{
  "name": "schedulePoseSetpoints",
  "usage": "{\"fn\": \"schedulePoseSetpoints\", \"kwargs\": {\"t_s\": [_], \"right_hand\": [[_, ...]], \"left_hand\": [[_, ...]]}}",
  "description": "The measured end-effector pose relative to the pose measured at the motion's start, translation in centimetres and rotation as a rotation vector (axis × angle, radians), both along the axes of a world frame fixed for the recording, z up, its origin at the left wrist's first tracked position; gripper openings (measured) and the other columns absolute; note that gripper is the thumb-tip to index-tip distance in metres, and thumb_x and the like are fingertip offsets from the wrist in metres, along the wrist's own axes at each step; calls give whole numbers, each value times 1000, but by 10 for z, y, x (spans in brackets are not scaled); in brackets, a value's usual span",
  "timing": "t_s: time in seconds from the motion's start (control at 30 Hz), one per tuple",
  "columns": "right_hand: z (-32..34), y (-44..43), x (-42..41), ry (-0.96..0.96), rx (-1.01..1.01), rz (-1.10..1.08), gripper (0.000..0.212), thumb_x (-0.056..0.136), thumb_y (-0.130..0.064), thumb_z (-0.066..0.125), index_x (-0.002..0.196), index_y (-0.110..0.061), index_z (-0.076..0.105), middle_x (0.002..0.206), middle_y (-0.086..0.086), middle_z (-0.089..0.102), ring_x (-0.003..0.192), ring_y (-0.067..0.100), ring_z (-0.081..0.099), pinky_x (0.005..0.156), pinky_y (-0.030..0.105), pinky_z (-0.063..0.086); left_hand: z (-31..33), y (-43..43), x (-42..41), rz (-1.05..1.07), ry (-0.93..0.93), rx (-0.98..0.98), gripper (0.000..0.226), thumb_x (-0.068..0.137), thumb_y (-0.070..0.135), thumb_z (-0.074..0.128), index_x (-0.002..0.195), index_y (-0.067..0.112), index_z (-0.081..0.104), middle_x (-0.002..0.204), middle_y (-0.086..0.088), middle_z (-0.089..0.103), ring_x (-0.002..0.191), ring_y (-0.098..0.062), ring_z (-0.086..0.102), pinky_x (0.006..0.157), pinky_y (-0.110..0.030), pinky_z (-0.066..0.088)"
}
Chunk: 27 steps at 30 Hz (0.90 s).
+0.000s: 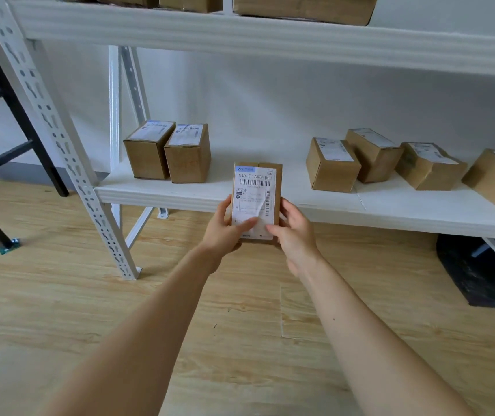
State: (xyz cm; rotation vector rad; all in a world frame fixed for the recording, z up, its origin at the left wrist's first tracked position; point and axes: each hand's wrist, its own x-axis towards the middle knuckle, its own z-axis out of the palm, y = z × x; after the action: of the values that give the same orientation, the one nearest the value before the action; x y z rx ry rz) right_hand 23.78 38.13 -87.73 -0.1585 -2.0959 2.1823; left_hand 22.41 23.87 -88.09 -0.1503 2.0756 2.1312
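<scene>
We hold the box (256,190) just before the shelf (405,211), which lies at 12 o'clock, and its long axis points there. Our left hand (225,228) grips its 9 o'clock side and our right hand (295,235) its 3 o'clock side, equally near; the fingers behind are hidden.

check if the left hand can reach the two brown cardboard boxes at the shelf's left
Probably not yet: the left hand grips the labelled brown cardboard box; nothing else blocks the two brown cardboard boxes.
</scene>
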Motion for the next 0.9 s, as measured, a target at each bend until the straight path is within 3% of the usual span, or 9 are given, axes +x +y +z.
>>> {"fn": "schedulePoseSetpoints", "kwargs": {"t_s": [0.1,0.2,0.27,0.4,0.5,0.6,0.73,0.8,0.9], "right_hand": [[17,-3,-43,0,0,-22,55,87,10,61,135,-14,54,131,1,64,118,19,62,98,35,53],[31,-7,-83,-51,-12,-43,39,89,2,64,120,-17,50,128,1,63,114,19,62,102,39,50],[36,-10,-110,-68,5,-34,34,90,-1,65,115,-17,48,126,0,62,109,18,62,97,37,50],[39,-17,-158,-83,71,-18,49,91,-6,63,137,-10,47,135,4,59,114,18,59,99,36,48],[35,-23,-185,-97,75,-5,45,93,-7,61,136,-10,50,131,3,61,106,16,58,91,32,46],[30,-32,-202,-88,89,-2,42,94,-14,61,135,-11,54,130,4,63,106,18,60,85,30,44],[27,-44,-216,-100,73,-20,35,98,-21,58,132,-10,58,124,7,65,98,19,60,77,25,46],[25,-47,-219,-106,62,-7,33,100,-23,57,130,-9,59,117,7,66,91,17,59,65,21,44],[24,-45,-220,-105,65,4,27,101,-25,54,123,-10,63,105,3,65,83,13,58,62,20,44]], "left_hand": [[24,1,-36,70,-55,-12,45,92,26,71,129,21,46,116,-3,65,103,-21,64,102,-46,51],[39,-1,-74,77,-83,-20,37,93,24,67,125,16,49,111,-6,62,89,-21,57,102,-45,51],[43,-5,-98,63,-82,-28,38,94,19,63,130,17,50,106,-4,61,90,-21,55,99,-43,51],[46,-12,-138,41,-78,-23,33,94,11,58,126,22,58,99,0,62,94,-21,59,101,-42,51],[40,-18,-159,54,-70,-8,35,95,13,61,129,20,59,99,-2,65,89,-18,60,99,-41,53],[36,-21,-174,97,-70,-17,44,96,22,65,135,12,47,111,-4,61,98,-19,61,96,-39,55],[34,-25,-188,119,-53,-115,53,97,38,63,135,10,39,104,3,55,95,-15,60,95,-40,56],[35,-25,-193,136,-24,-158,53,98,41,61,136,9,40,109,0,57,96,-17,60,90,-39,57],[36,-25,-199,173,36,-245,55,99,38,58,142,9,38,120,-6,55,101,-21,59,91,-41,57]]}}
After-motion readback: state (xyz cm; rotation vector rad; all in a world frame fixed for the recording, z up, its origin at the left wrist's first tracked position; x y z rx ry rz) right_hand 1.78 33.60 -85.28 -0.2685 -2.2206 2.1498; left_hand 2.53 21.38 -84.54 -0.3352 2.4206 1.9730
